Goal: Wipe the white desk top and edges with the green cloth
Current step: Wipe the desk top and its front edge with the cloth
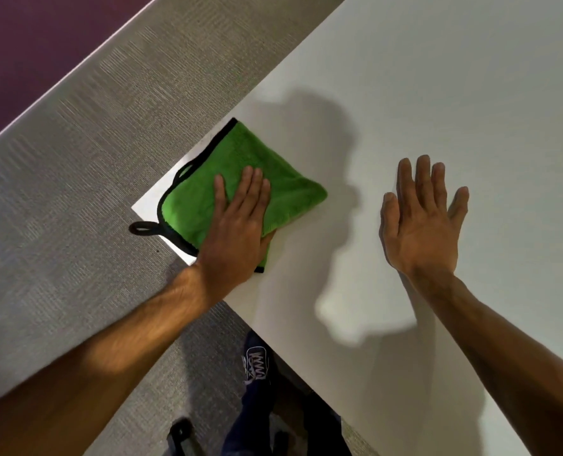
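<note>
1. The green cloth [275,166], folded and edged in black, lies on the white worktop [438,93] at its corner.
2. One black loop [143,228] of the cloth hangs out past the corner edge, over the grey floor [76,143].
3. The left hand [237,232] lies flat on the cloth, fingers straight and pressing down. Its thumb is partly hidden at the cloth's near edge.
4. The right hand [421,225] is spread, palm down, over bare worktop well apart from the cloth, gripping nothing. Whether the palm touches the surface cannot be told.
5. A dark shoe [257,363] shows on the floor just beside the worktop's near edge.
</note>
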`<state>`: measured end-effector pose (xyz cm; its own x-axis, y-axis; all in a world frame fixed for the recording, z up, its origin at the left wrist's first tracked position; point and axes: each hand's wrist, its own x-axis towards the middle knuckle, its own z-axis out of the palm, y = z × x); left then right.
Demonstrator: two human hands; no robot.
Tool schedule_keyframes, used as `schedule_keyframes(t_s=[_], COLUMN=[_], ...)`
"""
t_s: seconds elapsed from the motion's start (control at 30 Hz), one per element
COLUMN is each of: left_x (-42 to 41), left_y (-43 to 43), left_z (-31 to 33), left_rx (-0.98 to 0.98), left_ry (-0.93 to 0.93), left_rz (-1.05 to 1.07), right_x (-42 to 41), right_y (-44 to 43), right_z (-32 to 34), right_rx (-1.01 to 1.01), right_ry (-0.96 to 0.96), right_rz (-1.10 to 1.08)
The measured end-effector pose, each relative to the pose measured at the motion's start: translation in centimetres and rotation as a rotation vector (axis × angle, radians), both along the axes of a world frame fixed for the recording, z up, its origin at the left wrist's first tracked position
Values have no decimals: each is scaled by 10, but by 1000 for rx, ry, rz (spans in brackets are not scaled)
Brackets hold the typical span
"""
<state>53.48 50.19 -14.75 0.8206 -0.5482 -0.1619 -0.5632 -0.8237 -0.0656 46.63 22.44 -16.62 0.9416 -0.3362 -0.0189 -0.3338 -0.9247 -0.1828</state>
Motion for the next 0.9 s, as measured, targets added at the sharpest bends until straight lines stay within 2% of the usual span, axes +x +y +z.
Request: schedule_keyframes(t_s=[0.1, 0.3, 0.43, 0.57, 0.7, 0.9], left_x=[8, -1, 6, 53, 96, 114], left_y=[-21, -84, -101, -108, -91, -58], left_z=[-4, -3, -8, -7, -3, 3], left_rx=[29, -102, -94, -123, -126, -88], left_ry=[-35, -61, -71, -104, -116, -80], left_rz=[118, 466, 515, 569, 535, 476], right_x=[2, 2, 2, 3, 2, 4], right_y=[-1, -3, -4, -4, -2, -1], right_z=[-1, -4, -8, -6, -3, -2], right_rx=[2, -44, -97, -93, -96, -106], right_ry=[-2, 10, 1, -8, -10, 7], right_rz=[-9, -11, -15, -5, -12, -8])
